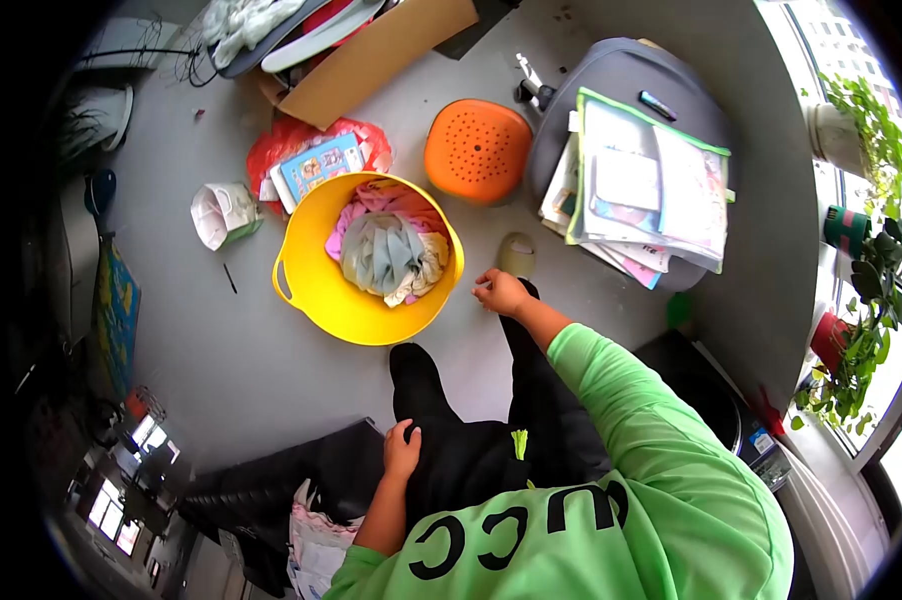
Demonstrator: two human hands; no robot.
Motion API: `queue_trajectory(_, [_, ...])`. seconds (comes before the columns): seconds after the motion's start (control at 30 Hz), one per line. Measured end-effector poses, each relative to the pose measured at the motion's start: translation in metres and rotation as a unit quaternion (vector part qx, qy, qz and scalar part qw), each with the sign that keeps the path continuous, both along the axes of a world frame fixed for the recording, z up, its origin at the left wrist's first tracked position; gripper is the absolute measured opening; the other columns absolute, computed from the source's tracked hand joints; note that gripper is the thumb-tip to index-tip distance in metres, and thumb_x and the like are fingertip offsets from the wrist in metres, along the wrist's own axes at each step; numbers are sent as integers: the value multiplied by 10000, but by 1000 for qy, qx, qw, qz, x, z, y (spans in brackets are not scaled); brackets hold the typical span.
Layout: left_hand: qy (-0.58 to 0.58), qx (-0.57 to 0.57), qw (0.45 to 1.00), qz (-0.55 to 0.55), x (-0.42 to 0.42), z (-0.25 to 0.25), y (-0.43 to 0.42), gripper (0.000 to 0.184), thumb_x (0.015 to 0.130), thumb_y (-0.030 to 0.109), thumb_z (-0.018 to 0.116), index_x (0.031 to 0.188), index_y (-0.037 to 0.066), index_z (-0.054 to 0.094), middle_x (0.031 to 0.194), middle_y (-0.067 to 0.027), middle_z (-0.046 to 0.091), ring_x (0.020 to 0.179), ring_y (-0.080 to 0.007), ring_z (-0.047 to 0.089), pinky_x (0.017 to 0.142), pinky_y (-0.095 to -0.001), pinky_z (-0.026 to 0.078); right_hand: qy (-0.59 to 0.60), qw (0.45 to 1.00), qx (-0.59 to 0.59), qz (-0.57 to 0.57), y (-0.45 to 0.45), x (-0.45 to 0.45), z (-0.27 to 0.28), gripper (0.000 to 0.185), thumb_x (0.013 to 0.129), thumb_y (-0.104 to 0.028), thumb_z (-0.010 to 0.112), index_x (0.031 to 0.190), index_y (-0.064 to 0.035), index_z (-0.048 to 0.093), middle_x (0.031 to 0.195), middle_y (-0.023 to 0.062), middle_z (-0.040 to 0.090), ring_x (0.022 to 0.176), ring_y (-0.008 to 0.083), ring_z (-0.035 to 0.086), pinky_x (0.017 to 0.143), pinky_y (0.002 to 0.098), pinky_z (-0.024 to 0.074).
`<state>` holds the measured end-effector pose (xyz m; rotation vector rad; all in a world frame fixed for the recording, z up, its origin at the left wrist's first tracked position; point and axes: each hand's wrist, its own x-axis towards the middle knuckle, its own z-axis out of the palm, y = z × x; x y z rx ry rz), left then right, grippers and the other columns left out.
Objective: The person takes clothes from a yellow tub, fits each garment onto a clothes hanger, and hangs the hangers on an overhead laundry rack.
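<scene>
The left hand [402,452] is resting on the thigh, on the near side of the yellow tub [316,295] and well apart from it, its fingers loosely bent and nothing showing in its hold. The right hand [501,293] is hanging beside the knee, just right of the tub's near edge, its fingers partly curled and apparently gripping nothing; a gap is separating them from the rim. The relation that counts, I judge, is this one: the tub is standing ahead of both hands, leftward of the right hand, and the right is being the nearer of the two. Its mouth is looking almost round, so no clear long axis is offering itself; one handle [283,284] is facing left, away from the right hand. Inside, grey cloth [381,250], pink cloth [411,202] and cream cloth [433,262] are lying bunched toward the tub's right side.

The tub is sitting upright on the grey floor [341,385]. A slipper [517,256] is lying to its right. A white bag [224,215] is standing to its left, with a thin dark stick [231,278] lying nearby. Beyond the tub, a red bag [371,142] with books [321,166] is spreading close behind; an orange stool [478,150] is standing to its far right. A cardboard box [376,60] is lying farther behind, and potted plants [856,230] are lining the window, well off to its right.
</scene>
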<state>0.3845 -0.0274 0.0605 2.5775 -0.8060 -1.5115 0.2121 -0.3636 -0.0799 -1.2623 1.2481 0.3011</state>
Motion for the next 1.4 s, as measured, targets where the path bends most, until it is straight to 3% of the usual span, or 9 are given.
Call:
queue_trajectory(0.3, [-36, -74, 997, 12, 97, -3, 79, 289, 852, 190, 606, 1109, 59, 593, 1055, -146, 601, 1011, -325, 570, 882, -401, 453, 135, 943, -5, -305, 60, 90, -92, 399, 825, -181, 643, 1151, -8, 492, 832, 156, 650, 607, 247, 666, 482, 346, 522])
queue_trajectory(0.37, [-32, -105, 993, 30, 130, -11, 107, 270, 858, 142, 593, 1111, 47, 589, 1038, -145, 608, 974, -298, 591, 870, -375, 463, 197, 940, -168, -223, 80, 76, -145, 307, 812, -155, 600, 1080, -9, 561, 782, 153, 664, 589, 232, 666, 507, 332, 522])
queue_trajectory(0.43, [-6, -101, 993, 53, 160, -23, 136, 265, 860, 132, 593, 1108, 41, 589, 1030, -142, 611, 951, -276, 601, 859, -358, 469, 239, 941, -134, -198, 85, 76, -117, 328, 830, -226, 532, 1065, -8, 604, 1021, 217, 646, 1003, 364, 601, 864, 422, 469])
queue_trajectory(0.6, [55, -90, 993, 59, 193, -27, 167, 249, 863, 117, 595, 1098, 36, 593, 1010, -127, 611, 906, -239, 610, 834, -332, 479, 202, 911, -106, -345, 148, 54, -84, 248, 790, -107, 612, 1003, 20, 593, 792, 165, 661, 568, 239, 648, 521, 324, 511])
queue_trajectory(0.7, [67, -85, 993, 41, 194, -30, 178, 244, 861, 116, 600, 1092, 39, 595, 988, -119, 608, 886, -235, 607, 821, -330, 482, 257, 850, -131, -440, 191, 24, -95, 271, 780, -96, 625, 1020, 23, 582, 787, 165, 655, 617, 238, 648, 563, 338, 514])
queue_trajectory(0.83, [73, -86, 994, -4, 194, -43, 193, 242, 853, 121, 609, 1081, 42, 598, 940, -116, 598, 833, -239, 596, 774, -340, 485, 364, 723, -497, -312, 203, 44, -53, 266, 820, -100, 566, 1082, -55, 559, 1028, 153, 575, 900, 297, 598, 739, 381, 488])
queue_trajectory(0.93, [76, -71, 994, -17, 193, -47, 187, 240, 847, 127, 615, 1072, 45, 600, 911, -115, 592, 801, -243, 587, 743, -347, 483, 140, 901, -360, -198, 213, 46, -96, 303, 806, -110, 615, 1107, -92, 596, 1165, 186, 536, 996, 325, 555, 865, 402, 447])
queue_trajectory(1.1, [60, -65, 995, -44, 197, -46, 182, 241, 844, 134, 621, 1070, 55, 603, 891, -104, 594, 796, -246, 589, 736, -348, 484, 137, 922, -140, -333, 214, 67, -186, 289, 857, -126, 602, 1121, -11, 627, 1170, 137, 608, 998, 238, 582, 862, 359, 449])
queue_trajectory(1.4, [68, -83, 990, -89, 183, -23, 152, 286, 831, 199, 625, 1088, 76, 599, 993, -121, 614, 940, -304, 584, 824, -392, 471, -263, 837, 117, -466, 200, 100, 70, 161, 931, -109, 547, 1024, -21, 644, 875, 0, 635, 767, 95, 568, 727, 220, 450])
